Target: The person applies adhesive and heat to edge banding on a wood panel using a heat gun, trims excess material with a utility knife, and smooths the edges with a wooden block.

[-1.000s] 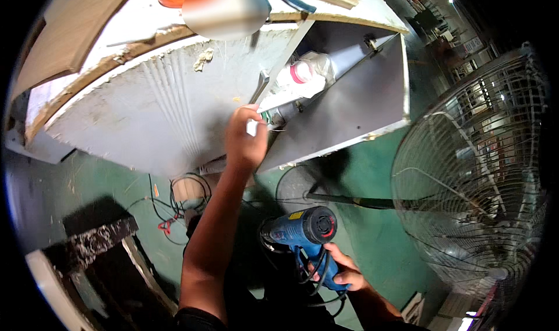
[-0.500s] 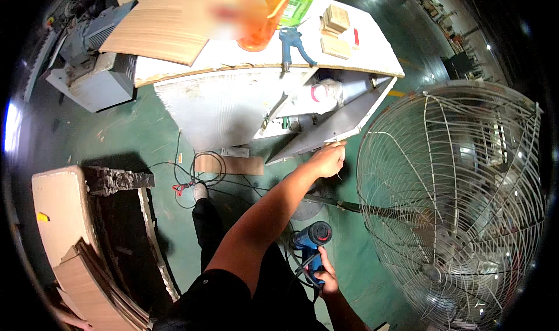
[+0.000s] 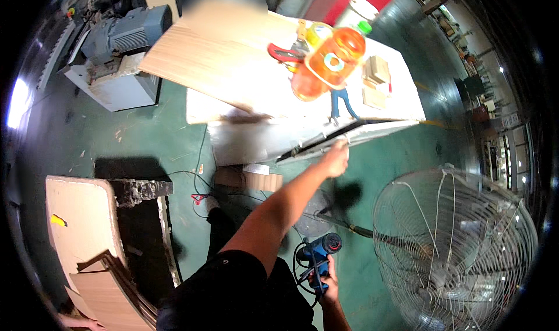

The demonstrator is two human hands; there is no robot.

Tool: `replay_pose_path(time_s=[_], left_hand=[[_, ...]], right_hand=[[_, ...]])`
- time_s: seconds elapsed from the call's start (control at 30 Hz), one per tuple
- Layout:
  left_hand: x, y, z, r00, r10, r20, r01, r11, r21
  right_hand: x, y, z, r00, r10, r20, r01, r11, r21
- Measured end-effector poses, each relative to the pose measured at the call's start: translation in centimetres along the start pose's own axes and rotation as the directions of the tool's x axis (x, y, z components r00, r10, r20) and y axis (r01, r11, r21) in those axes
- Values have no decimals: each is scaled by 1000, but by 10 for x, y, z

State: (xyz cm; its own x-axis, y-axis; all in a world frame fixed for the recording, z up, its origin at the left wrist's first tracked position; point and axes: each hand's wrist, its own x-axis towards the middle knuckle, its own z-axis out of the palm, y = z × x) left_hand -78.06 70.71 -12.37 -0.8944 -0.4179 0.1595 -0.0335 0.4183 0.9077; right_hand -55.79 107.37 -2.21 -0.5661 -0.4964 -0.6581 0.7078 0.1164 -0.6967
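My left hand (image 3: 336, 159) is closed at the upper edge of a white cabinet door (image 3: 372, 132), with the arm stretched forward. The door stands slightly ajar, and a narrow dark gap shows behind it. Low on the right, my right hand (image 3: 329, 280) grips a blue heat gun (image 3: 314, 255) by its handle. Its black cord hangs in loops around the tool. The white cabinet top (image 3: 279, 107) carries an orange plastic bottle (image 3: 336, 60), a blue air gun (image 3: 339, 102), red-handled pliers (image 3: 284, 52) and small wood blocks (image 3: 375, 72).
A large wire-caged fan (image 3: 454, 249) stands at right. A wood-grain board (image 3: 215, 45) lies on the cabinet. Cables (image 3: 201, 182) and a plank (image 3: 265, 181) lie on the green floor. At left are a motor (image 3: 131, 34) and a worn bench (image 3: 81, 214); another person's hand (image 3: 84, 322) shows below.
My left hand has pushed the cabinet door inward, so the opening has narrowed and its contents are hidden. The view has shifted, and the heat gun stays in my right hand.
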Motion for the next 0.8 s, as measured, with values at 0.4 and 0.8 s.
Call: replay_pose_path(time_s=[0.4,0.8], left_hand=[[-283,-31,-281,940,-310,-140,220,868,-446],[-478,-14,-514,200,-619,-760,101,784,-612]], right_hand=[[123,2,215,850,369,377,-221,898,-382],[191,57,599,705,458,542,8,759,-652]])
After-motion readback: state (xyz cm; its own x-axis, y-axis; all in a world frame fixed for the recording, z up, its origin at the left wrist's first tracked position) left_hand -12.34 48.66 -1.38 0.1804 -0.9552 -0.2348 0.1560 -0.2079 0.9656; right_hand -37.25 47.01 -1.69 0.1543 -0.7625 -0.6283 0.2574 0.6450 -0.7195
